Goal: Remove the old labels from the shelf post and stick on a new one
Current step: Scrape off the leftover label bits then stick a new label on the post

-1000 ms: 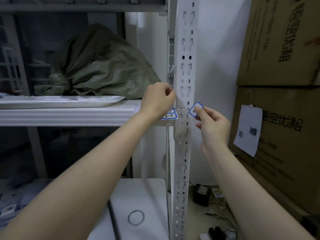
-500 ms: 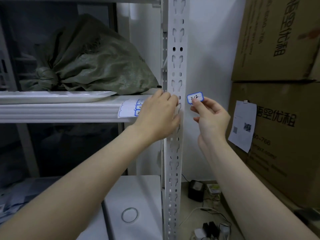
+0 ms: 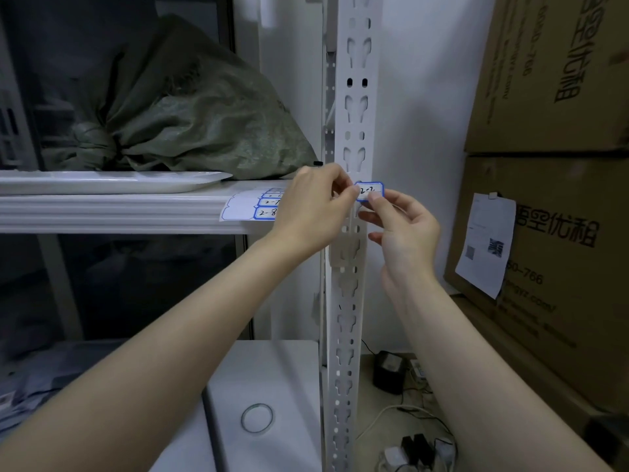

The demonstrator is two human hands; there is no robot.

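**Both hands on a blue-bordered label at the post**

The left hand (image 3: 313,206) pinched the label's (image 3: 369,191) left edge and the right hand (image 3: 405,229) pinched its lower right corner, other fingers loosely curled. The label lay against the white shelf post (image 3: 350,301) at shelf (image 3: 112,212) height. A label sheet (image 3: 252,207) hung over the shelf edge behind the left hand.

place: storeroom, stock kept on racking
racking: white slotted steel post (image 3: 354,301) with a white shelf (image 3: 119,212) fixed to it
stock: tied green woven sack (image 3: 190,114) and white tray (image 3: 112,182) on the shelf
cartons: big printed cardboard boxes (image 3: 551,80) stacked at right, paper slip (image 3: 486,243) with printed codes stuck on one
tags: sticker sheet (image 3: 252,207) on the shelf edge, handwritten "2-8"; blue-edged label (image 3: 369,191) at the post
floor: black adapter (image 3: 388,371), loose cables (image 3: 408,408)
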